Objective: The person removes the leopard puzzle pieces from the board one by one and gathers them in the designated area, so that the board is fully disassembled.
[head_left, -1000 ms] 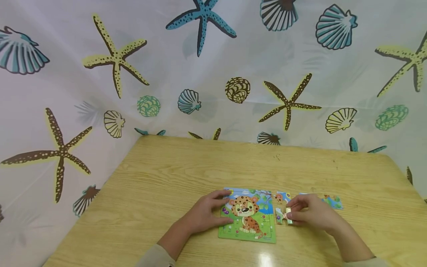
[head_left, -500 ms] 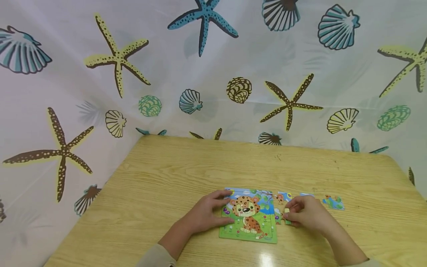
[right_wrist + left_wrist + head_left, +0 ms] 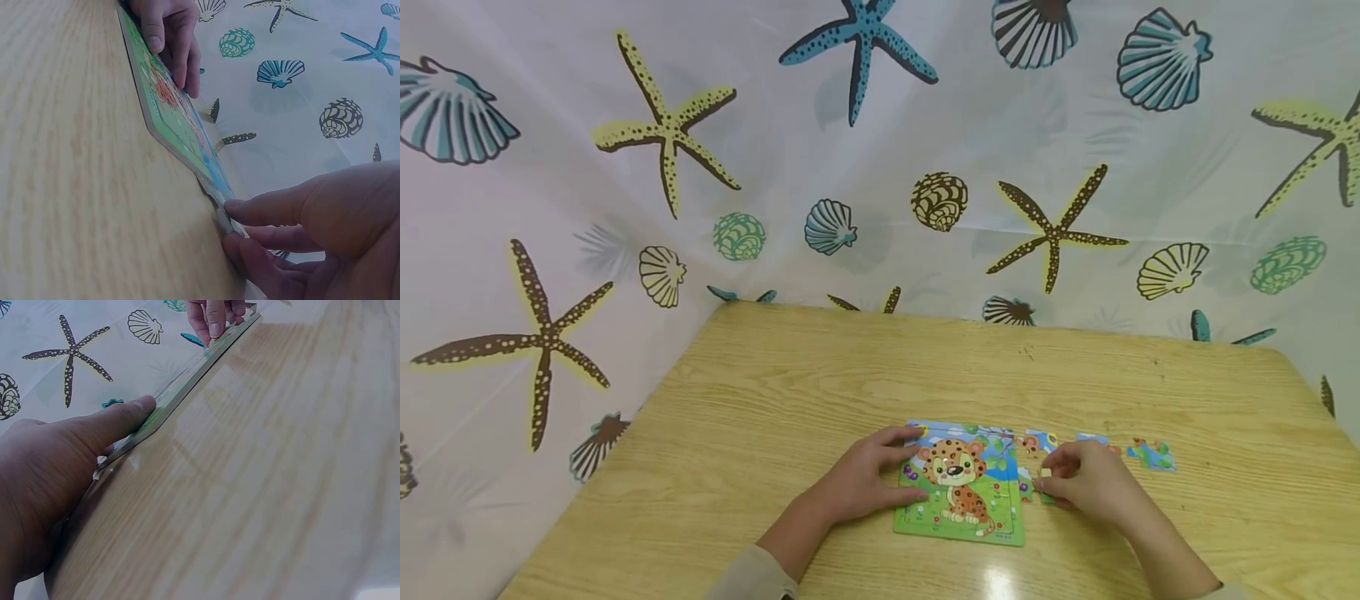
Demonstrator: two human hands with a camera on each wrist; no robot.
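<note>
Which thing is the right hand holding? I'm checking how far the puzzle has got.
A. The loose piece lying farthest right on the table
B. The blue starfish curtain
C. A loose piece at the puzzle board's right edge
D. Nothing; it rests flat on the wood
C: the right hand pinches a puzzle piece against the right edge of the leopard puzzle board, while the left hand rests on the board's left edge.

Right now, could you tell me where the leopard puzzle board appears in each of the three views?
Head: leopard puzzle board, low centre, between both hands.
Left wrist: edge-on, a thin strip running from the thumb to the top.
Right wrist: edge-on, slanting from upper left.
Shared landmark: wooden table.
</note>
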